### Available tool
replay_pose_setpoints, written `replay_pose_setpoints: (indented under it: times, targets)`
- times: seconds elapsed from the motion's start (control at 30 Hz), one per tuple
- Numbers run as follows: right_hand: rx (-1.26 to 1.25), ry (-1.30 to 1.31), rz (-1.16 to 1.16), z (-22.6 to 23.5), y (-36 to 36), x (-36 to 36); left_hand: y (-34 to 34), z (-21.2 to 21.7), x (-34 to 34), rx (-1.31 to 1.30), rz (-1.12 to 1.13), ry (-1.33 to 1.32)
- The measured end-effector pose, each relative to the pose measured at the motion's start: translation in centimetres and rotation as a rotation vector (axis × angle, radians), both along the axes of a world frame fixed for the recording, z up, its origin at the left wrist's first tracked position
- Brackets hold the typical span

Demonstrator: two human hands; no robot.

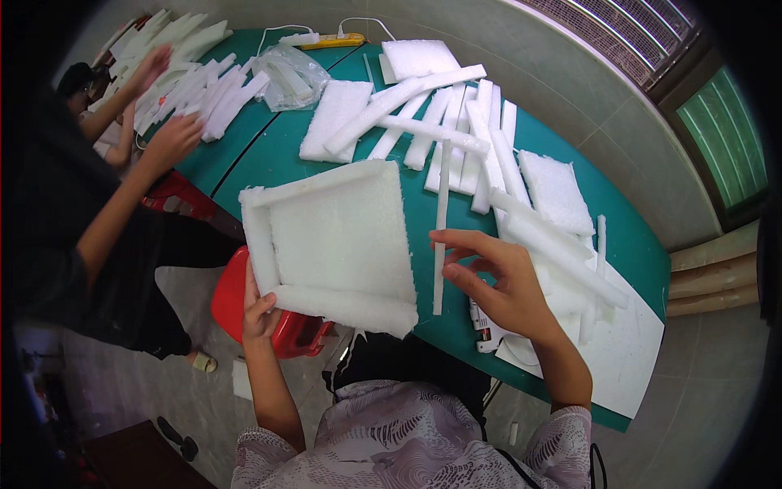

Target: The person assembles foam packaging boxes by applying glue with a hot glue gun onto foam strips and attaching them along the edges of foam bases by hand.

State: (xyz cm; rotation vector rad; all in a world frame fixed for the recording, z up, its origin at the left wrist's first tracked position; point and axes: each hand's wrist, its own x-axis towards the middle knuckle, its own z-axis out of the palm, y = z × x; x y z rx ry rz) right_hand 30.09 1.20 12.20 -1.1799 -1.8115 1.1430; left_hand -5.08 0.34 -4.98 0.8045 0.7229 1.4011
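My left hand (pixel 260 314) grips the lower left corner of a shallow white foam panel (pixel 342 236), tilted toward me. Foam strips edge its left, bottom and top sides; the right side has a bare, rough edge. To its right, my right hand (pixel 497 281) pinches a long thin white foam strip (pixel 441 293) between thumb and fingertips. The strip stands nearly lengthwise in view, apart from the panel. Beneath and beyond it, a heap of loose foam strips (pixel 468 130) lies on the green table (pixel 619 220).
Square foam pieces (pixel 558 191) and a white board (pixel 631 342) lie at the right. A small white object with a dark label (pixel 485 330) is by the near edge. A plastic bag (pixel 292 77) and yellow power strip (pixel 334 41) sit farther back. A co-worker's hand (pixel 175 143) and red stool (pixel 236 297) are left.
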Motion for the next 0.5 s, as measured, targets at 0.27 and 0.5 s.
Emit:
replay_pose_setpoints:
  times: [0.27,0.5]
  targets:
    - [-0.031,0.178,-0.037,-1.1,-0.4,-0.7,-0.2,0.8,0.5,0.007,0.012,0.071]
    - [0.020,0.074,-0.070,-1.1,-1.1,-0.7,0.0,0.9,0.8,0.020,0.002,0.081]
